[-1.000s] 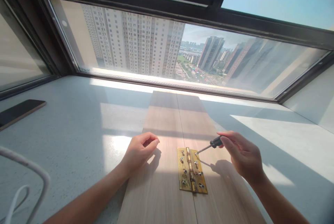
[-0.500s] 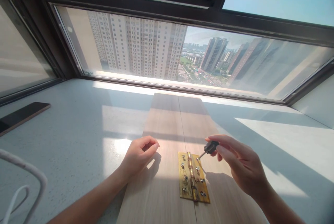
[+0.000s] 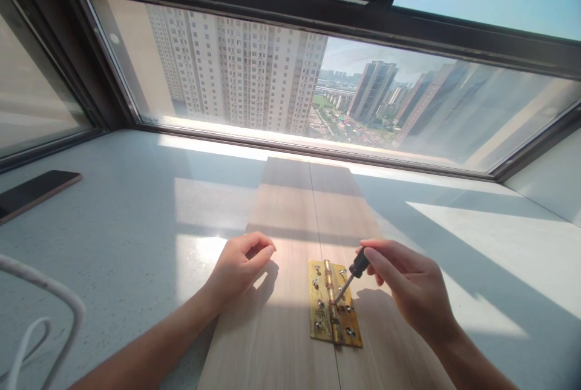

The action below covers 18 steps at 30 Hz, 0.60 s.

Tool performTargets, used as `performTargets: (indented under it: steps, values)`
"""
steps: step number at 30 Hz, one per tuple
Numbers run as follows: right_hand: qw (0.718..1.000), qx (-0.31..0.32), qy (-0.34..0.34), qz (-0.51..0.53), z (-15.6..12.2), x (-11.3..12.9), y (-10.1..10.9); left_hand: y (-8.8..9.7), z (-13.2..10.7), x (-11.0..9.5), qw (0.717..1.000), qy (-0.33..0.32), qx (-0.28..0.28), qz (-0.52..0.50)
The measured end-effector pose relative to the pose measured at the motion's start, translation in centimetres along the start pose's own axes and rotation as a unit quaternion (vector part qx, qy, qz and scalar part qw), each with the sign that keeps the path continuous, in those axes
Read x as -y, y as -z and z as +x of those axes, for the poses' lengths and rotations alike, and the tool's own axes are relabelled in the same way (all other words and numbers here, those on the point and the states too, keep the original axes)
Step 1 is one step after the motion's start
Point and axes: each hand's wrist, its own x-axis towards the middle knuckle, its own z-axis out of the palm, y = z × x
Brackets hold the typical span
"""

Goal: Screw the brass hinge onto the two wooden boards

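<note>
Two light wooden boards (image 3: 281, 220) lie side by side on a pale stone sill, joined by a brass hinge (image 3: 333, 311) with several screws. My right hand (image 3: 408, 290) is closed round a small black-handled screwdriver (image 3: 351, 275), its tip down on a screw in the hinge's right leaf. My left hand (image 3: 240, 266) rests on the left board's edge, left of the hinge, fingers loosely curled with nothing in them.
A dark phone (image 3: 34, 191) lies at the far left of the sill (image 3: 136, 214). A white cable (image 3: 45, 305) loops at the lower left. A wide dark-framed window (image 3: 318, 20) runs along the back, and a wall rises at the right.
The screwdriver has tilted and moved from the hinge's top right screw down to a screw lower on the right leaf. My left hand has stayed in place.
</note>
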Motion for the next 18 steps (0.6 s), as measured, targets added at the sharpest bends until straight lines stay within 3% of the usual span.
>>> performTargets:
  steps: [7, 18]
  values:
    - [0.987, -0.151, 0.051, 0.007, 0.1, 1.4, 0.5, 0.1, -0.1, -0.3, 1.000, 0.005, 0.003, 0.003]
    - [0.977, -0.088, 0.159, -0.113, 0.4, -0.5, 0.8, 0.1, 0.0, -0.4, 1.000, 0.008, 0.003, -0.004]
